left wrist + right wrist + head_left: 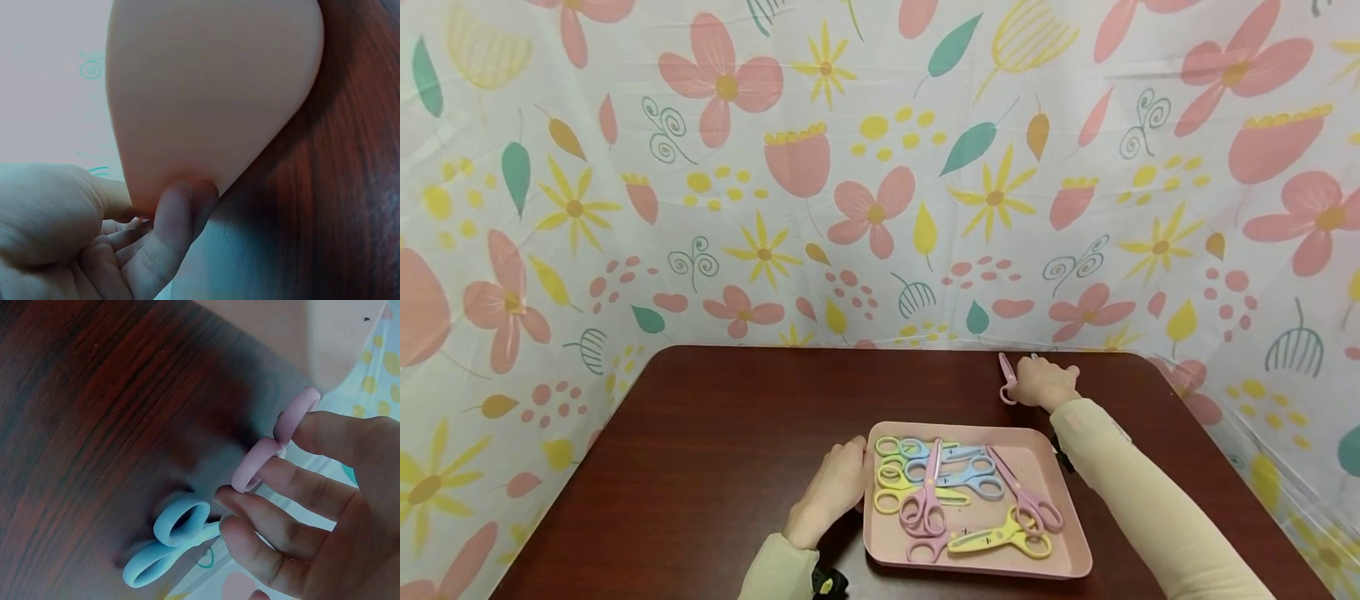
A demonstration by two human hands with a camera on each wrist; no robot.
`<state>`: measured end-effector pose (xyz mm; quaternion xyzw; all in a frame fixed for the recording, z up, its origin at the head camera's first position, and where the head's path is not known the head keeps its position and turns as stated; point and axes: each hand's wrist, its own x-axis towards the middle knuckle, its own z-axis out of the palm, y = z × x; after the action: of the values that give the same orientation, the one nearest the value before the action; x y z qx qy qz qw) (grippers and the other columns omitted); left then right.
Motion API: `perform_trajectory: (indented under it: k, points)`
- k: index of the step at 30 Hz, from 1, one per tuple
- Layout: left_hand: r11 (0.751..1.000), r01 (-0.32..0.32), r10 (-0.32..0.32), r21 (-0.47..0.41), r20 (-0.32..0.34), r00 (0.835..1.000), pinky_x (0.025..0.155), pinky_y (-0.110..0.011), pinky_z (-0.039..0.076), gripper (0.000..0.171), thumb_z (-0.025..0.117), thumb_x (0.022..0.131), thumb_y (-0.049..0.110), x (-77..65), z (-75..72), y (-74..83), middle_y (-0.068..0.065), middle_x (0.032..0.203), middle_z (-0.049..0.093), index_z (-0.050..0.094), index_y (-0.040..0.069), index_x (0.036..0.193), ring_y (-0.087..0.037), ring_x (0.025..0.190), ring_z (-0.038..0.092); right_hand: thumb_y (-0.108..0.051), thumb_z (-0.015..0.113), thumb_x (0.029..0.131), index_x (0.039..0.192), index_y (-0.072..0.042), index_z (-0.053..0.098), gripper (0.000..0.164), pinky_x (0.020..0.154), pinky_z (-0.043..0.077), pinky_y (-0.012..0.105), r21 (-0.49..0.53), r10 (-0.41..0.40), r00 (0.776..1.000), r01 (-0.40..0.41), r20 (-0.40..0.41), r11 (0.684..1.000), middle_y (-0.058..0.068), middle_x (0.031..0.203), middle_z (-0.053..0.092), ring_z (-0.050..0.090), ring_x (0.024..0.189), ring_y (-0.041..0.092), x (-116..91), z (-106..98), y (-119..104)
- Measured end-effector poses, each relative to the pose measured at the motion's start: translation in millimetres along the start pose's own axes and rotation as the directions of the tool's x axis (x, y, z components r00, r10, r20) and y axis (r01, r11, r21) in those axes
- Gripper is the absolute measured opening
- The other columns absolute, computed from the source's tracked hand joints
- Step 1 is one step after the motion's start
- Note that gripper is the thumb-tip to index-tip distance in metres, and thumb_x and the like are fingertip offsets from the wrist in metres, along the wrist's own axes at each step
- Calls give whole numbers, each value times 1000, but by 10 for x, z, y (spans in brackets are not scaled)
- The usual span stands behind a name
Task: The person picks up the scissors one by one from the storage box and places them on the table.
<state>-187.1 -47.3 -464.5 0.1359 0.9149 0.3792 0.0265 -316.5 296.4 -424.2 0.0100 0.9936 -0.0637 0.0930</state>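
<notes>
My left hand (838, 477) grips the left edge of a pink tray (1071, 508); the left wrist view shows its fingers pinching the tray's wall (212, 81). Pink, blue, yellow and green scissors lie heaped in the tray, among them yellow scissors (992, 540) and blue scissors (958, 479). At the table's far right, my right hand (1047, 383) holds pink scissors (1007, 379) by the handle, thumb and forefinger at the two rings (255, 464). Beside its other fingertips lie blue scissors (181, 519), mostly hidden by the hand in the head view.
The dark wooden table (722, 433) stretches left of the tray and behind it. A floral-patterned cloth (880, 167) hangs along the table's back edge and down both sides. The tray stands near the front, between the two arms.
</notes>
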Motion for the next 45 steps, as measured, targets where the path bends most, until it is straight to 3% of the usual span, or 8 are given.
perform_trajectory:
  k: [9,19,37,45]
  points:
    - [1000,10,-9,-10,9,1000,50,-30,47,20,47,102,11,-7,19,-8,1,57,51,58,4,87,-11,43,52,-31,61,91,93,-7,61,25,86,27,69,-7,-17,1000,17,-18,1000,24,112,62,58,98,45,-15,113,33]
    - [1000,6,-6,-30,7,1000,43,-28,45,19,47,101,8,7,11,0,0,53,51,56,2,86,-10,34,51,-29,64,91,88,-8,60,21,85,26,69,-36,-35,999,34,-25,999,19,101,62,59,96,42,-33,92,-8]
    - [999,35,-35,-36,13,999,40,-30,44,20,46,102,10,19,-16,23,-1,53,52,56,2,86,-11,32,51,-27,62,91,100,-2,64,27,83,33,69,-111,-60,996,53,-63,992,26,108,62,59,96,47,-34,78,-48]
    - [999,31,-31,-30,6,1000,33,-30,42,20,46,102,9,-1,7,12,-2,54,51,54,4,84,-12,30,48,-31,67,90,95,-4,65,27,80,36,67,-155,-55,997,47,-47,987,21,101,65,62,90,40,-29,98,-63]
